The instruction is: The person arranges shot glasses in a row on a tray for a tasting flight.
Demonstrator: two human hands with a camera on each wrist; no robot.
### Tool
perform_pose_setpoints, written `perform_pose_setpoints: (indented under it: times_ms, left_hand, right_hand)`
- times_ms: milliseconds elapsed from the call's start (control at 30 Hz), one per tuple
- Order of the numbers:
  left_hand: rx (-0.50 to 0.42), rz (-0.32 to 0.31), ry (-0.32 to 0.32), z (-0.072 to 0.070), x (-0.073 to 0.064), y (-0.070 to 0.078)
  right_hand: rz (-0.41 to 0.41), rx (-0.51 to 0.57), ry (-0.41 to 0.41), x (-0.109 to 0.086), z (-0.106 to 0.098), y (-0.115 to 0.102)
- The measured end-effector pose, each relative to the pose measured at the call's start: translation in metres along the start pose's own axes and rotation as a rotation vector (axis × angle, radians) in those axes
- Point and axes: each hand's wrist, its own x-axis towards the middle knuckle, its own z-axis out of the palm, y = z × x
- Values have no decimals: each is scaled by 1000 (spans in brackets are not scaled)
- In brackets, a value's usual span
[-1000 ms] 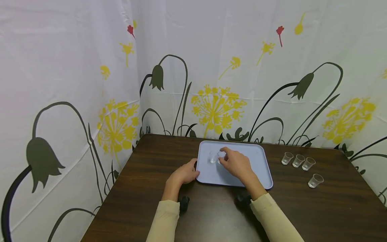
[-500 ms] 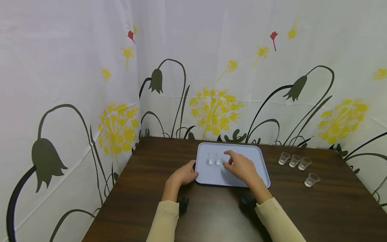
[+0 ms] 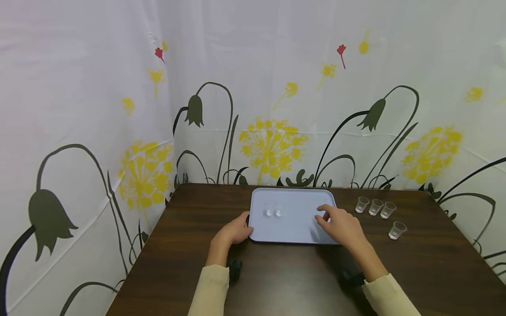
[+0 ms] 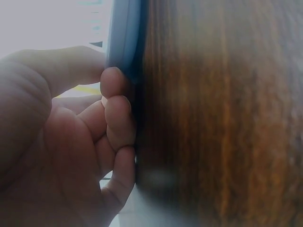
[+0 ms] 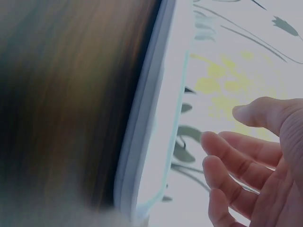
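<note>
My left hand (image 3: pixel 233 229) grips the left edge of a light blue tray (image 3: pixel 300 235). In the left wrist view the thumb lies against the tray's rim (image 4: pixel 124 40), and the fingers (image 4: pixel 118 118) curl beside it, close to the tabletop. Two small clear cups stand side by side on the tray's left half, a left cup (image 3: pixel 269 212) and a right cup (image 3: pixel 278 212). Over the tray's right part hovers my right hand (image 3: pixel 343 224), nothing in it. The right wrist view shows its thumb and fingers (image 5: pixel 232 165) apart and loosely bent beyond the tray's edge.
On the dark wooden table (image 3: pixel 276 281), right of the tray, three clear cups stand in a row (image 3: pixel 375 207). Another clear cup (image 3: pixel 397 230) stands nearer, to their right. A flower-printed curtain (image 3: pixel 253 87) hangs behind the table.
My right hand has let go of the right cup on the tray and moved away to the right. The left hand stays at the tray's edge. The head view has shifted slightly.
</note>
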Motion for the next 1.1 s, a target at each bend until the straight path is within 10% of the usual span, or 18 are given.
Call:
perform_pose_setpoints:
  times_ms: [467,1100]
  left_hand:
    - [13,-12,12,-3,-2,-5]
    - [6,5,-1,1,-1,-1]
  right_hand:
    - [55,44,63,-22,-56,45]
    - [212,6,-104,-39,-103,129]
